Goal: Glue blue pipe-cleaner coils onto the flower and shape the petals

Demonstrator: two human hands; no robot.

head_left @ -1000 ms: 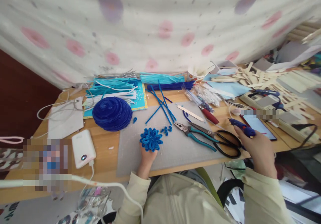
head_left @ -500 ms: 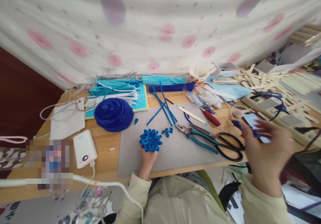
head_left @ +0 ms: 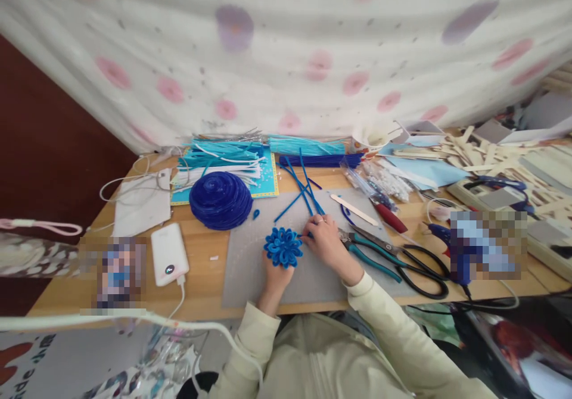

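A blue looped flower (head_left: 283, 248) sits upright in my left hand (head_left: 277, 275), whose fingers are closed beneath it. My right hand (head_left: 325, 239) is just right of the flower, over the grey mat (head_left: 250, 268), fingers bent together and pointing down-left. It covers the spot where small blue loops lay; what its fingertips hold is hidden. Blue pipe cleaners (head_left: 292, 199) lie crossed above it. Pliers (head_left: 373, 257) and black-handled scissors (head_left: 422, 268) lie to its right. A single small blue loop (head_left: 256, 214) rests on the mat's upper left.
A dark blue coiled dome (head_left: 220, 200) stands at the left, near a white power bank (head_left: 170, 255). Pipe cleaner bundles (head_left: 223, 153) line the back. A wooden stick (head_left: 354, 209), red-handled tool (head_left: 391, 217) and blue glue gun (head_left: 460, 250) are at the right.
My right hand has moved left from the glue gun to beside the flower, and the glue gun now lies released on the table. The view has shifted slightly; my left hand still holds the flower.
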